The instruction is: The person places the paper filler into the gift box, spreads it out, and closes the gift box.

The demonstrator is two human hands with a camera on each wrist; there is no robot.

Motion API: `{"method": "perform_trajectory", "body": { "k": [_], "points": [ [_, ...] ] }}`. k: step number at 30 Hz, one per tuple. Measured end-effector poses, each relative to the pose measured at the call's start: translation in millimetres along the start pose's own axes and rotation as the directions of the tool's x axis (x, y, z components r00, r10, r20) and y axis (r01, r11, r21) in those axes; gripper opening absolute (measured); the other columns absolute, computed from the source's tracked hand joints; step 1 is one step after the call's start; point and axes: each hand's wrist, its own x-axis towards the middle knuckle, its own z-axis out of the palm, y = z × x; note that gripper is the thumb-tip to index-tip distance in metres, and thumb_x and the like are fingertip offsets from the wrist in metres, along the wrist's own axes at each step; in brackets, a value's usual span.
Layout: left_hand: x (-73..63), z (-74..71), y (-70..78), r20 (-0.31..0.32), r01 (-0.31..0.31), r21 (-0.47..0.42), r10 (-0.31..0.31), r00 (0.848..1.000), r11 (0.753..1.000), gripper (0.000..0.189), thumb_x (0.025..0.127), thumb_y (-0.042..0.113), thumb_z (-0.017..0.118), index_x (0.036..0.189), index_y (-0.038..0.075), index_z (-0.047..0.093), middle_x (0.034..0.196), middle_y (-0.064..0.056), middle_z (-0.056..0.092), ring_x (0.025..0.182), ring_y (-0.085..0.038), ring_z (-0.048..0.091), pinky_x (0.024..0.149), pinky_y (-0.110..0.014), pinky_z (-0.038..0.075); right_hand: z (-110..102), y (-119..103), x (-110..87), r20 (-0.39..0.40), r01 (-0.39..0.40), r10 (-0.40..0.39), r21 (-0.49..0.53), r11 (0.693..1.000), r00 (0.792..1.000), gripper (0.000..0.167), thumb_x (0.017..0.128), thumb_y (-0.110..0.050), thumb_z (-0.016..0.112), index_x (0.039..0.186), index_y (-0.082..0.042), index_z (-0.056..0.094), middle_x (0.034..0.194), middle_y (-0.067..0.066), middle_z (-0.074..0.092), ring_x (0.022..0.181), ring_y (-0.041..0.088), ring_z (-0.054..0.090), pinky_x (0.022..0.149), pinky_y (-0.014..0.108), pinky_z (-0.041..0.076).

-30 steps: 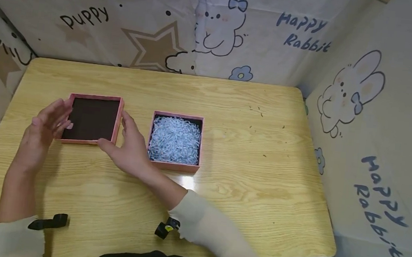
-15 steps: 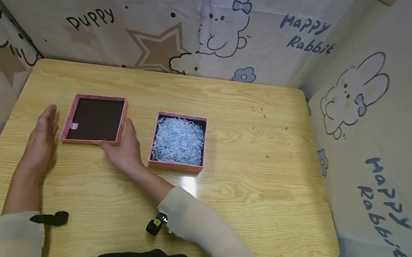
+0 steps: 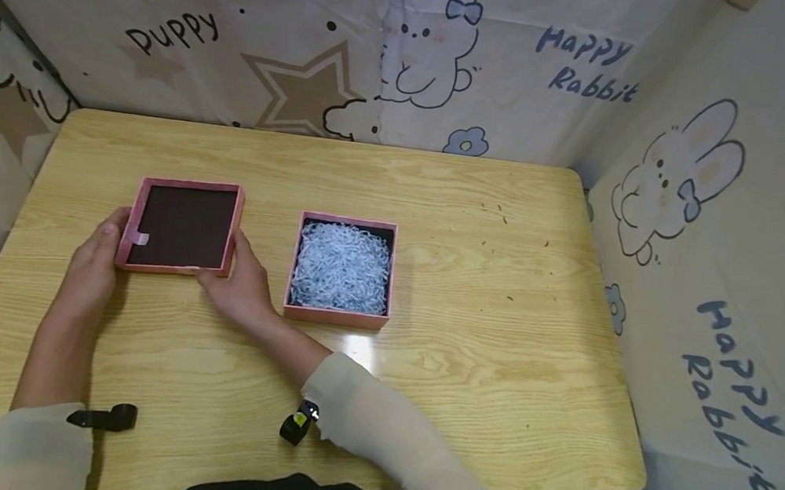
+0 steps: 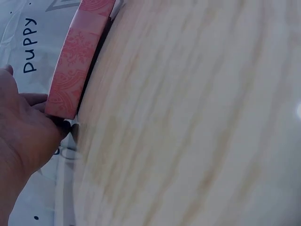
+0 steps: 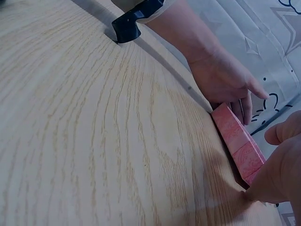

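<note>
A shallow pink box lid (image 3: pixel 187 227) lies at the left of the table, dark inside showing, with a small pale tab at its left. My left hand (image 3: pixel 90 263) touches its left edge. In the left wrist view, the fingers of that hand meet the patterned lid wall (image 4: pixel 75 66) at a corner, partly hidden behind it. My right hand (image 3: pixel 244 284) is at the lid's front right corner. Its thumb (image 5: pixel 278 133) stands raised apart from the lid in the right wrist view, while a lower finger touches the corner near the tabletop.
A pink box (image 3: pixel 336 317) filled with pale blue shredded paper (image 3: pixel 340 268) stands right of the lid. Tiny dark scraps (image 3: pixel 495 210) lie farther right on the wooden table (image 3: pixel 465 378). Printed cloth (image 3: pixel 518 115) hangs behind and at the sides.
My left hand first drew back from the lid, then came in again to its left edge. My right hand stays by the front right corner. The lid shows no clear movement of its own.
</note>
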Motion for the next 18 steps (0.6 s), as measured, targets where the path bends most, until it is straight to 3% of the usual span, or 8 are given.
{"method": "perform_trajectory", "body": {
  "k": [8,15,18],
  "points": [
    [-3.6,1.8,9.4,0.026,0.051,-0.007,-0.051,0.998,0.999,0.068,0.114,0.051,0.017,0.171,0.015,0.011,0.177,-0.006,0.01,0.158,-0.003,0.008,0.122,-0.012,0.005,-1,3,0.1,0.013,0.046,-0.046,0.025,0.999,0.999,0.085,0.095,-0.021,0.077,0.168,-0.019,0.033,0.157,-0.004,0.054,0.143,0.008,0.048,0.115,0.024,0.042],
    [-10.8,-4.2,24.6,-0.009,-0.009,0.042,0.01,1.0,0.999,0.064,0.116,0.045,0.019,0.171,0.013,0.015,0.176,-0.006,0.016,0.156,-0.002,0.017,0.115,-0.004,0.016,-11,-11,-9.5,0.049,0.132,-0.134,0.048,0.99,0.99,0.092,0.094,-0.014,0.075,0.17,-0.021,0.024,0.161,-0.006,0.049,0.141,0.003,0.047,0.11,0.021,0.043],
    [-13.6,-5.6,32.7,-0.015,-0.043,-0.053,0.042,0.999,0.998,0.064,0.116,0.044,0.025,0.17,0.011,0.017,0.176,-0.007,0.017,0.157,-0.005,0.019,0.118,-0.008,0.018,-19,-18,-14.2,0.078,0.167,-0.17,0.043,0.985,0.982,0.092,0.095,-0.015,0.073,0.171,-0.021,0.021,0.163,-0.006,0.047,0.141,0.004,0.047,0.111,0.022,0.042]
  ]
}}
